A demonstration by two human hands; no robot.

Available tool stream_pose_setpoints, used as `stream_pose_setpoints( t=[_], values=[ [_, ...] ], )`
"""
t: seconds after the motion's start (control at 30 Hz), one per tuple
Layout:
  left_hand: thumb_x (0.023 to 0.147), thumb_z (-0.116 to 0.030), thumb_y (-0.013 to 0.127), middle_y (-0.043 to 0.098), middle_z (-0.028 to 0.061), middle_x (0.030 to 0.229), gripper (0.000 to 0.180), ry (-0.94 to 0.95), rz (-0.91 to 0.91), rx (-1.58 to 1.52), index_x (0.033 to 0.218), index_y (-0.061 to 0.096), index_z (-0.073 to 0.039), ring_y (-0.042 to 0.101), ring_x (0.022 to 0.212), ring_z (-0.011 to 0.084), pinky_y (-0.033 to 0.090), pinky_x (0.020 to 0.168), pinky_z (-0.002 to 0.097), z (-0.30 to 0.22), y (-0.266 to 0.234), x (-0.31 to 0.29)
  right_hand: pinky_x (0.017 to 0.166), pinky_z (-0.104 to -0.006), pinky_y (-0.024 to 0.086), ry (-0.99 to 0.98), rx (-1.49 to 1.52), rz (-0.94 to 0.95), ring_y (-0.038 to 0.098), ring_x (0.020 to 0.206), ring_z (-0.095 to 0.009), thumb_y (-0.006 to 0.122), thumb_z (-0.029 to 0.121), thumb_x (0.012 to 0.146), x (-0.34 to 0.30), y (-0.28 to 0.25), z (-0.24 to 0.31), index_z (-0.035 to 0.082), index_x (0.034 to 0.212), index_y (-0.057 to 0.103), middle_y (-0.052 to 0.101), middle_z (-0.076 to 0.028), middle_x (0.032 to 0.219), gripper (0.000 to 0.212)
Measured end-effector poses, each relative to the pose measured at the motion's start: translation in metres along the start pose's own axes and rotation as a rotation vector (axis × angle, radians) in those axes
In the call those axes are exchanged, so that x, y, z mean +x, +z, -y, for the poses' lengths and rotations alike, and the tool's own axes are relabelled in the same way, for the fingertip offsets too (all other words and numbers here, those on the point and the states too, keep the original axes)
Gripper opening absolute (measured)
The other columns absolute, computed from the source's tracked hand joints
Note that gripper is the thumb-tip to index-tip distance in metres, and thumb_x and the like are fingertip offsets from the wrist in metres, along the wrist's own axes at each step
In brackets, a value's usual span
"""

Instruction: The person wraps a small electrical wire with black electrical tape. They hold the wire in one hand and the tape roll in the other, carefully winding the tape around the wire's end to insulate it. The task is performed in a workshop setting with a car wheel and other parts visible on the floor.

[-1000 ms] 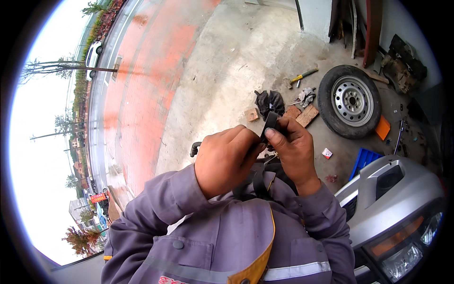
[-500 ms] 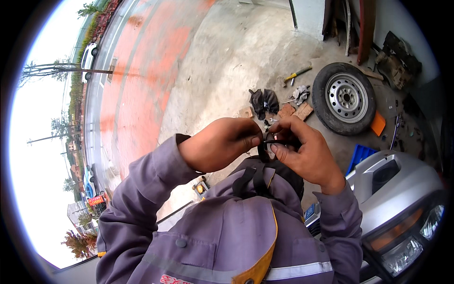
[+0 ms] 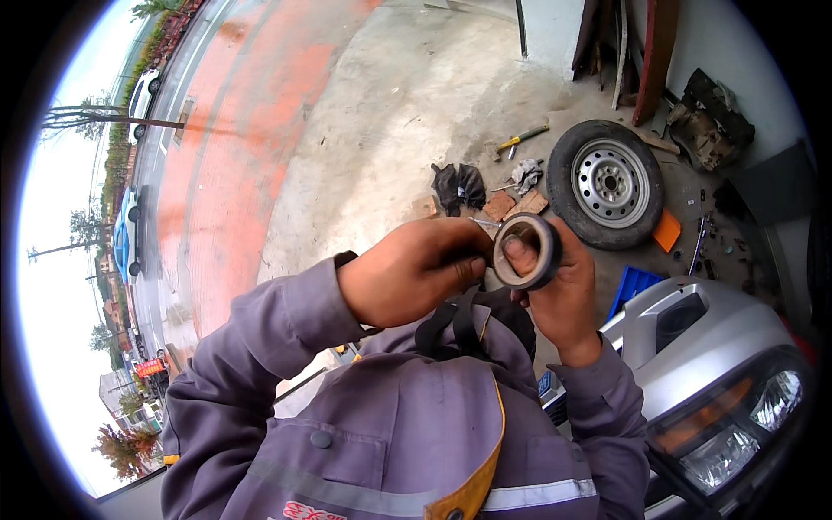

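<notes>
A roll of black tape [image 3: 550,253] with a pale inner ring is turned toward me in front of my chest. My right hand [image 3: 568,299] grips it, the thumb through the hole and the fingers behind. Close beside the roll, my left hand [image 3: 399,270] is closed with its fingers curled in. Whatever those fingers pinch is hidden. A thin pale rod-like piece [image 3: 485,223] shows just above the left fingertips, touching or nearly touching the roll.
On the concrete lie a wheel with tyre [image 3: 607,184], a hammer [image 3: 523,139], dark gloves [image 3: 458,187], brick pieces [image 3: 499,205] and a grey rag [image 3: 527,176]. A silver car bumper with headlight [image 3: 719,433] stands close at right, beside a blue crate [image 3: 633,288].
The tape roll has turned its open ring toward me in the right hand. Both hands stay close together. Out on the road, a blue car has moved farther up the picture.
</notes>
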State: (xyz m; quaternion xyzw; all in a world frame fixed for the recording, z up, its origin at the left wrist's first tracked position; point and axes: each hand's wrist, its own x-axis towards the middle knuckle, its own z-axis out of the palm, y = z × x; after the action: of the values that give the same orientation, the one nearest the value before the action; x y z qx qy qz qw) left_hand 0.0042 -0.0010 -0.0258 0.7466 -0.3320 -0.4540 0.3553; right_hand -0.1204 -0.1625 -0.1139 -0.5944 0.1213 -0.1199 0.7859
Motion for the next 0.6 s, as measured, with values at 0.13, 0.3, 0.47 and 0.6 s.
stream_pose_setpoints(
  t=[0.13, 0.3, 0.47, 0.6],
  values=[
    [0.098, -0.010, 0.068, 0.064, 0.0029, 0.089, 0.015, 0.057, -0.109, -0.234, 0.107, 0.066, 0.001, 0.057, 0.088, 0.0077, 0.049, 0.077, 0.0269, 0.011, 0.021, -0.005, 0.048, -0.0204, 0.040, 0.151, 0.061, -0.090, 0.055, 0.055, -0.005, 0.073, 0.020, 0.096, -0.011, 0.007, 0.001, 0.004, 0.105, 0.065, 0.062, 0.001, 0.076, 0.020],
    [0.100, -0.019, 0.068, 0.064, -0.0011, 0.081, 0.022, -0.092, -0.344, -0.411, 0.099, 0.067, 0.002, 0.055, 0.078, 0.0047, 0.046, 0.068, 0.0236, 0.023, 0.035, 0.000, 0.062, -0.0234, 0.050, -0.068, -0.002, -0.183, 0.061, 0.072, -0.008, 0.070, 0.009, 0.097, -0.020, 0.014, -0.009, -0.001, 0.103, 0.061, 0.069, -0.006, 0.091, 0.015],
    [0.097, -0.017, 0.068, 0.063, -0.0003, 0.078, 0.019, -0.285, -0.415, -0.423, 0.099, 0.067, 0.002, 0.054, 0.073, 0.0051, 0.042, 0.061, 0.0231, 0.021, 0.044, 0.002, 0.065, -0.0229, 0.049, -0.272, -0.201, -0.151, 0.059, 0.073, -0.009, 0.068, 0.006, 0.098, -0.025, 0.017, -0.020, 0.000, 0.101, 0.052, 0.066, -0.009, 0.095, 0.017],
    [0.092, -0.010, 0.067, 0.062, 0.0027, 0.072, 0.017, 0.067, -0.461, -0.064, 0.107, 0.067, -0.001, 0.057, 0.063, 0.0117, 0.042, 0.054, 0.0265, 0.016, 0.042, -0.006, 0.068, -0.0218, 0.048, 0.012, -0.080, -0.148, 0.056, 0.074, -0.008, 0.065, 0.007, 0.100, -0.029, 0.011, -0.014, 0.001, 0.106, 0.051, 0.064, -0.006, 0.096, 0.016]
  ],
)
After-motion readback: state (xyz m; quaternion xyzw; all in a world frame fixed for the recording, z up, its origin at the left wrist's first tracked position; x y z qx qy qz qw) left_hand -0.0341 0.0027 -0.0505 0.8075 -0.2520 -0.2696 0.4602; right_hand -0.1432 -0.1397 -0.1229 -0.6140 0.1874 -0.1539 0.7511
